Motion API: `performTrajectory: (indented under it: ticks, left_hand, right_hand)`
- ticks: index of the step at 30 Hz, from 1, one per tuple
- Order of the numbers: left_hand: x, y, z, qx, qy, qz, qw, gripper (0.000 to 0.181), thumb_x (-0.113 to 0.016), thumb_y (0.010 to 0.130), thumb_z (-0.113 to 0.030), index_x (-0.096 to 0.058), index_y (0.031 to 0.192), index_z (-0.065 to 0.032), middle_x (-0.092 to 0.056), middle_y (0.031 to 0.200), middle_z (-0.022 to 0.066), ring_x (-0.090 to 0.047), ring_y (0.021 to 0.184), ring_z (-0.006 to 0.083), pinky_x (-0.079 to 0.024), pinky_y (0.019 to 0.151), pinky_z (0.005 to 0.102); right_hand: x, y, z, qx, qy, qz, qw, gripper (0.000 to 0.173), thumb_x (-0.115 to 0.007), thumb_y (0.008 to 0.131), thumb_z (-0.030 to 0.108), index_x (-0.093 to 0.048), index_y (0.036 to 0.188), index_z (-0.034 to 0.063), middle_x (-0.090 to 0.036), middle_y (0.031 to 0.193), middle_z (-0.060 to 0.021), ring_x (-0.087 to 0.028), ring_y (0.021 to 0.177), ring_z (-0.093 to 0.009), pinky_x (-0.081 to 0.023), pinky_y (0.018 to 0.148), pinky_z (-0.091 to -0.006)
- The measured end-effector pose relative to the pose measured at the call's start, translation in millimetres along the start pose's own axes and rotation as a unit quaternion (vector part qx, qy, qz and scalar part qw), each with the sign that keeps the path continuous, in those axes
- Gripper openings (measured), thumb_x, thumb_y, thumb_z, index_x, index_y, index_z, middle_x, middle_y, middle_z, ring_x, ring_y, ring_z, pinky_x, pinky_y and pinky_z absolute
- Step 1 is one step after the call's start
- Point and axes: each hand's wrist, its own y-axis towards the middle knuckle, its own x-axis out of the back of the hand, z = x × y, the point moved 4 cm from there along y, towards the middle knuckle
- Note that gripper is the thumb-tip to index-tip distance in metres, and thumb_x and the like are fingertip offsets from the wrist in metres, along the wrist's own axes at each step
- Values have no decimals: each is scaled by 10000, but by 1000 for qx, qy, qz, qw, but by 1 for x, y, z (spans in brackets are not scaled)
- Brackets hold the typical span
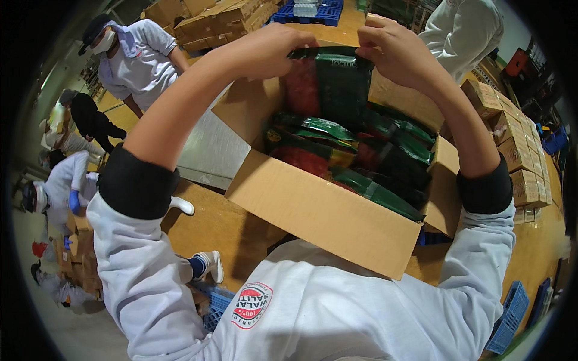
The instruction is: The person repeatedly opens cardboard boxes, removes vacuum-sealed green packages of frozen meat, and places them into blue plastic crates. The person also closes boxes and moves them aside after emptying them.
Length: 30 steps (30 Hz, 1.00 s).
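Note:
A dark green plastic food pouch point(344, 85) with a red panel hangs upright above the far side of an open cardboard box. My left hand point(266, 52) pinches its upper left corner, and my right hand point(393, 49) grips the upper right corner. Beneath it, several more green and red pouches point(307, 151) fill the cardboard box point(325, 207), some leaning and overlapping. The box's near flap is folded out toward my body, and its side flaps stand spread. The lower end of the held pouch meets the packed ones; whether it touches the bottom cannot be seen.
A metal table point(207, 140) supports the box's left side. Stacked cartons point(519, 140) stand at right, with more cartons point(221, 22) at far left. A masked co-worker point(135, 58) stands at left, another person point(465, 31) at far right. Blue plastic crates point(216, 307) lie on the floor.

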Motion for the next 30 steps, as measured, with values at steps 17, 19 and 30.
performTrajectory:
  ticks: [17,19,30]
  left_hand:
    - [16,22,-2,4,-47,44,998,340,-616,782,-78,-707,1110,-78,-710,1019,181,-671,985,327,-530,855,403]
    - [14,3,-18,12,-33,177,984,288,-603,784,-90,-761,1023,-123,-734,981,124,-687,967,272,-531,848,384]
    - [-37,29,-51,6,167,105,980,205,-685,719,-72,-720,914,-21,-698,866,182,-688,844,342,-551,761,445]
  right_hand:
    - [12,-17,-5,-48,61,-19,997,102,-652,867,124,-629,831,32,-628,920,-104,-633,895,-313,-501,768,-407]
    - [-8,-33,20,-40,161,133,977,96,-659,856,148,-681,855,55,-653,926,-100,-640,929,-316,-517,795,-396]
    - [-40,-47,29,-32,-98,121,987,165,-667,837,200,-659,923,59,-663,913,-126,-662,900,-330,-547,753,-421]
